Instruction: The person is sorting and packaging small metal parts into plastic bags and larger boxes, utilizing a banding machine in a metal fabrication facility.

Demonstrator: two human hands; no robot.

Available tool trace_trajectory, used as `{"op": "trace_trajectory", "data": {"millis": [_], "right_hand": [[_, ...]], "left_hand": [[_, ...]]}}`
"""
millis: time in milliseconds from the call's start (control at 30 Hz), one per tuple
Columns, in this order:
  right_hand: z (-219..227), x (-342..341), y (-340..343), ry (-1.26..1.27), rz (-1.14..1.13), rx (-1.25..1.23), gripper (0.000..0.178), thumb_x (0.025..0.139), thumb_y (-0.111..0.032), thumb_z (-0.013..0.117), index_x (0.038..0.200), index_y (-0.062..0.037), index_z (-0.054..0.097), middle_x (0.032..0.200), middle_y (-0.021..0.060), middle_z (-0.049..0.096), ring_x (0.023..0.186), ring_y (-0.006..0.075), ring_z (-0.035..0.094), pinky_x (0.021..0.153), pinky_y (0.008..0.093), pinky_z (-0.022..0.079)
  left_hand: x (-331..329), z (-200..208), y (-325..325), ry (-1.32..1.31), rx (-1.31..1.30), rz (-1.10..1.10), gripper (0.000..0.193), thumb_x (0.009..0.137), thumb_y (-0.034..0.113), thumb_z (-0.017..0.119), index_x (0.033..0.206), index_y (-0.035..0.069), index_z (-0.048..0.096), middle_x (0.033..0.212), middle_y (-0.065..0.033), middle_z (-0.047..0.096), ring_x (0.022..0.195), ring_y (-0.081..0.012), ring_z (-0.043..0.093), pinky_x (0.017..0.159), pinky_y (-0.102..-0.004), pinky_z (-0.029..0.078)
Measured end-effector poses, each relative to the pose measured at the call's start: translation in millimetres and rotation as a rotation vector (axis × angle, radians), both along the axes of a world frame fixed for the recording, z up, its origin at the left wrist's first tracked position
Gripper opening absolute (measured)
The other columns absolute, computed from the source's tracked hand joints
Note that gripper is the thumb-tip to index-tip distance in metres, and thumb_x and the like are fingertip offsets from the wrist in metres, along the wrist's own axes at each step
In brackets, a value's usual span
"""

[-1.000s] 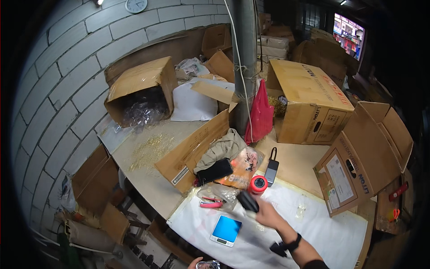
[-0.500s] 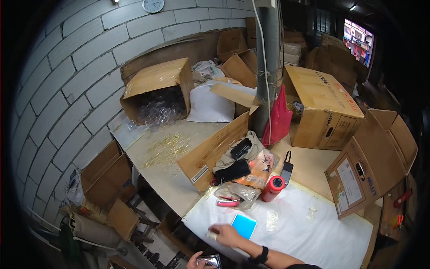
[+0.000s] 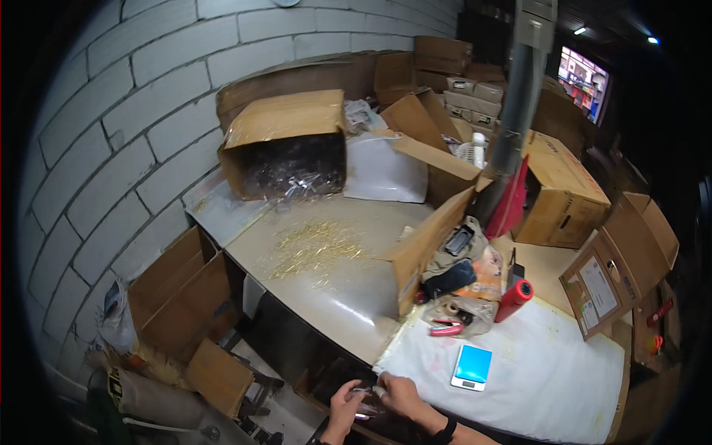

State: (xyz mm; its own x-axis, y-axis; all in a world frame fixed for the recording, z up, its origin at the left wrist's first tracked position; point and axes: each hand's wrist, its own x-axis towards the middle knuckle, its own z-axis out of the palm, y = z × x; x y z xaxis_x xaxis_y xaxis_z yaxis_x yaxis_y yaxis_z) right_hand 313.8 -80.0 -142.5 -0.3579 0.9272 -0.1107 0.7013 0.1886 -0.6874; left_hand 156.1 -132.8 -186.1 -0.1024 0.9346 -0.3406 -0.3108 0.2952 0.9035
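At the near edge of the bench, my left hand (image 3: 344, 412) and my right hand (image 3: 400, 394) are close together, both with fingers pinched. Something small and pale, possibly clear plastic, shows between their fingertips; its kind is too blurred to make out. Just below, a shiny dark object (image 3: 365, 412) is partly hidden by my left hand. To the right of my hands, a small white digital scale (image 3: 469, 384) with a bright blue top lies on the white sheet (image 3: 552, 371). Beyond it are a pink stapler (image 3: 446, 328) and a red bottle (image 3: 513, 301).
Thin gold strips (image 3: 319, 248) are spread over the grey bench top (image 3: 348, 297). An open carton (image 3: 285, 122) with clear plastic pieces stands behind them. A cardboard divider (image 3: 426, 248) borders a phone (image 3: 450, 278) and bags. More cartons (image 3: 567, 193) stand around a post (image 3: 512, 119).
My view has turned left, so the bench appears farther right. My right hand has left the scale's side and come together with my left hand. The dark object is now mostly covered.
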Motion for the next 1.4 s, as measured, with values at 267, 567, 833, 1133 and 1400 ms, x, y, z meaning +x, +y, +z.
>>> {"op": "trace_trajectory", "data": {"millis": [267, 567, 833, 1133, 1400], "right_hand": [[-92, -58, 133, 0.449, -0.590, -0.042, 0.021, 0.080, -0.016, 0.069, 0.082, 0.0028, 0.059, 0.068, 0.0092, 0.063, 0.062, 0.0192, 0.064, 0.054, 0.0314, 0.049], [-45, -35, 60, 0.201, -0.537, 0.238, 0.040, 0.079, -0.012, 0.063, 0.117, -0.0018, 0.054, 0.108, 0.0168, 0.060, 0.102, 0.0326, 0.059, 0.089, 0.0370, 0.046], [26, 177, 32, -0.225, -0.999, 0.424, 0.070, 0.074, -0.025, 0.075, 0.132, -0.0047, 0.041, 0.105, 0.0127, 0.056, 0.075, 0.0228, 0.062, 0.064, 0.0353, 0.051], [45, 312, 170, -0.553, -0.743, 0.219, 0.072, 0.069, -0.044, 0.072, 0.126, -0.0108, 0.043, 0.106, 0.0226, 0.054, 0.080, 0.0378, 0.063, 0.066, 0.0453, 0.052], [115, 302, 84, -0.340, -0.573, 0.430, 0.064, 0.067, -0.048, 0.072, 0.112, -0.0073, 0.050, 0.090, 0.0170, 0.056, 0.065, 0.0359, 0.062, 0.056, 0.0454, 0.050]], "left_hand": [[-83, 11, 92, -0.047, -0.137, -0.098, 0.041, 0.089, 0.009, 0.055, 0.127, 0.002, 0.043, 0.100, -0.0147, 0.059, 0.076, -0.0257, 0.068, 0.052, -0.0307, 0.056], [-111, -47, 221, 0.267, 0.035, 0.140, 0.071, 0.080, -0.005, 0.050, 0.144, 0.018, 0.029, 0.125, -0.0171, 0.044, 0.091, -0.0219, 0.058, 0.061, -0.0302, 0.053], [-112, -48, 218, 1.127, 0.204, 0.072, 0.067, 0.078, -0.005, 0.056, 0.140, 0.005, 0.032, 0.146, -0.0281, 0.017, 0.137, -0.0394, 0.022, 0.110, -0.0421, 0.025], [-27, -36, 39, 0.334, 0.079, -0.079, 0.024, 0.088, 0.002, 0.055, 0.112, -0.005, 0.056, 0.092, -0.0129, 0.066, 0.079, -0.0194, 0.065, 0.076, -0.0296, 0.053], [205, 73, 45, 0.746, 0.430, -0.411, 0.075, 0.070, 0.011, 0.077, 0.132, -0.004, 0.037, 0.129, -0.0210, 0.047, 0.118, -0.0298, 0.049, 0.097, -0.0390, 0.040]]}}
